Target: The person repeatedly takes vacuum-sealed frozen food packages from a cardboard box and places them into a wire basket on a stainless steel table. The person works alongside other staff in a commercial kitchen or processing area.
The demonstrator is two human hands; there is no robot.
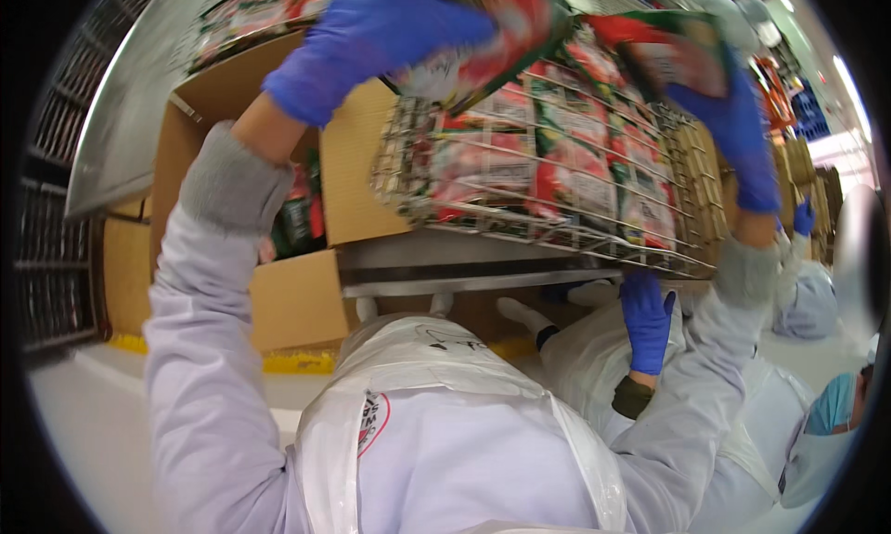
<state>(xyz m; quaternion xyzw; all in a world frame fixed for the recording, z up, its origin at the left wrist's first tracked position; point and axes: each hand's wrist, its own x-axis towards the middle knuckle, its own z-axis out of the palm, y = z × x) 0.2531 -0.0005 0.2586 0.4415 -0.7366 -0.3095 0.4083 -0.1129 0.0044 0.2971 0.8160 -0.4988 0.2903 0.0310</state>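
My left hand [385, 38], in a blue glove, is closed on a red and green food pouch [506, 33] raised above the wire basket. Over the basket's far right side, my right hand [733, 116], gloved too, grips another red and green pouch [673, 56]. Both pouches are smeared by motion. Below them stands the wire basket [557, 226], filled with rows of similar pouches [566, 158]. Left of the basket, under my left forearm, an opened cardboard box [302, 297] holds several pouches [302, 209], partly hidden by my sleeve.
More pouches [260, 14] lie on a metal table [121, 116] at the far left. A co-worker's blue-gloved hand [647, 321] is close to the basket's near right edge. Another person in a mask [829, 406] is at the right. Flattened cardboard [701, 177] stands beyond the basket.
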